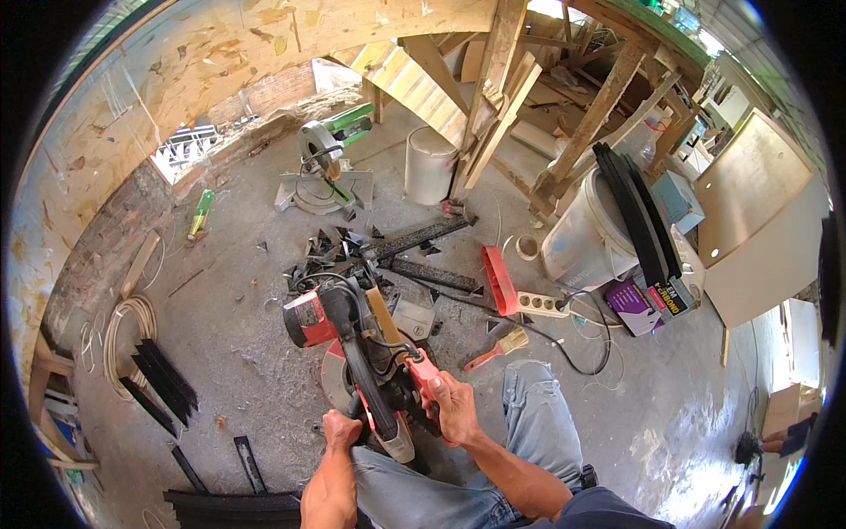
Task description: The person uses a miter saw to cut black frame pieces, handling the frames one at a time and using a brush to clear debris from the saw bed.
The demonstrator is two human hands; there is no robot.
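A red and black miter saw (310,319) stands on the floor between my knees. My right hand (454,407) is closed around its red handle (425,375). Low on the saw's left side, my left hand (341,429) is closed in a fist beside the round blade guard (335,377); a dark part shows at its fingers, but I cannot make out what it grips. Just beyond the saw lie a heap of small black offcuts (330,247) and two long black strips (423,236). A paintbrush (498,349) rests right of the saw.
A green miter saw (328,163) and a pale bucket (430,167) stand farther back. At right are a power strip (539,304), a cable (608,353), a large bucket (577,229) and a purple box (630,307). Coiled cable (130,331) and black strips (166,379) lie left.
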